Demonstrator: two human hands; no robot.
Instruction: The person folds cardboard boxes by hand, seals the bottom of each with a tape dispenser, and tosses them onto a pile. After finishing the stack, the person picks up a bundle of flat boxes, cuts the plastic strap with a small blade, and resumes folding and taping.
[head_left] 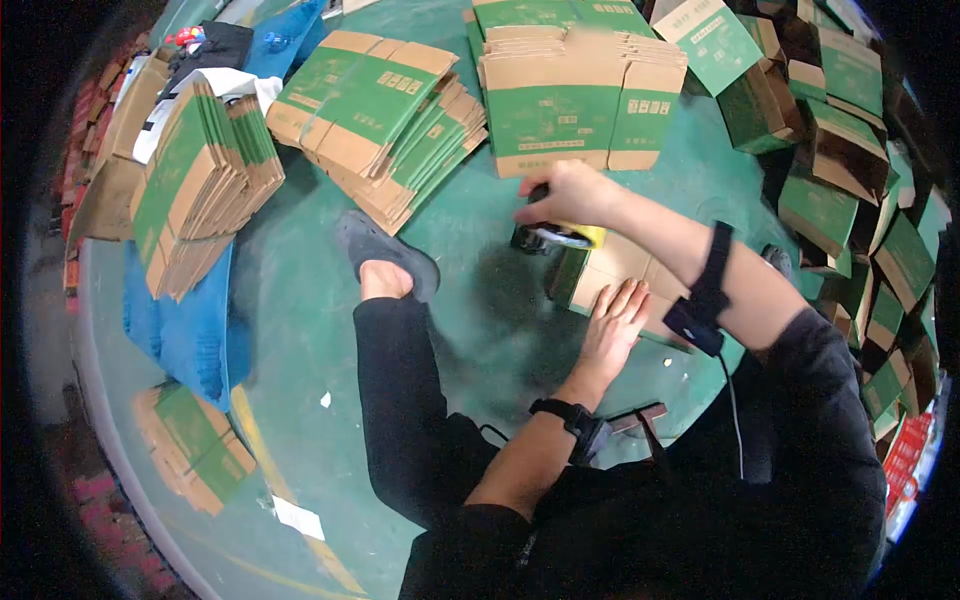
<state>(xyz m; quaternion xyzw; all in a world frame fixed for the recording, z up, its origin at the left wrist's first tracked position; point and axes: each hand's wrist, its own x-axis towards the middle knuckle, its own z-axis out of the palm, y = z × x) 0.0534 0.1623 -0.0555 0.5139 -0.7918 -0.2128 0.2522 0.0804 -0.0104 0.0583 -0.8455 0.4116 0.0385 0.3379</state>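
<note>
— Nearest the lens, what do you see?

— Dark sleeves and both forearms of a person sitting on the green floor (300,330), one black-trousered leg stretched forward with a grey slipper (385,252) on the foot. A black band sits on each arm, a watch-like one at the left wrist.

— And the biggest things around?

— Cartons, mostly. Along the right edge a heap of folded-up green-and-brown boxes (850,170) runs from top to bottom. Straight ahead lies a tall stack of flat carton blanks (580,100), and just left of it a fanned-out stack (375,120). Further left a third stack (200,185) rests partly on a blue tarp (185,330). One more small pile (195,445) lies apart at lower left.

— Where is the box being worked on?

— On the floor right in front of the person, between the leg and the heap: a brown carton (610,275) with a green side.

— What are the hands doing?

— Left hand (612,325) lies flat and open, fingers spread, pressing on the carton's brown flap. Right hand (565,195) is closed around a tape dispenser (560,237), black with a yellow part, held at the carton's far edge.

— Anything smaller?

— White paper scraps (298,518) on the floor near a yellow line at the bottom.
</note>
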